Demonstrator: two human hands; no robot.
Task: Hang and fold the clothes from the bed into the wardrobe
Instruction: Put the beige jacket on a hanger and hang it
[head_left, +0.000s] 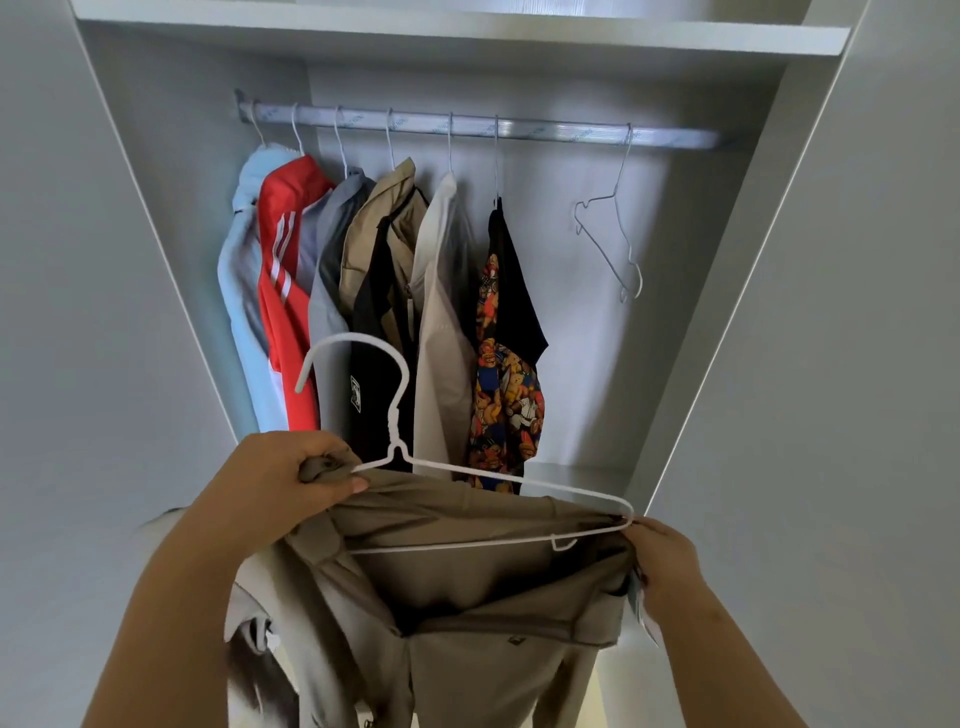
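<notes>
Khaki top going on a hanger, right in front of the open wardrobe (779, 208)

The left hand (291, 478) is clenched round a bunch of the khaki garment (467, 597) at the left end of a white wire hanger (395, 421), and the right hand (665, 561) is pinching the fabric at the hanger's right tip. The garment hangs between both hands, below and in front of the rail (545, 130), hook pointing up, not on the rail. On the rail there's a light blue hoodie (241, 270), a red jacket (283, 291) with white stripes, a grey top (332, 249), a tan jacket (374, 244), a cream shirt (441, 312) and a bear-print tee (506, 395), with a bare wire hanger (615, 234) well apart on the right.
</notes>
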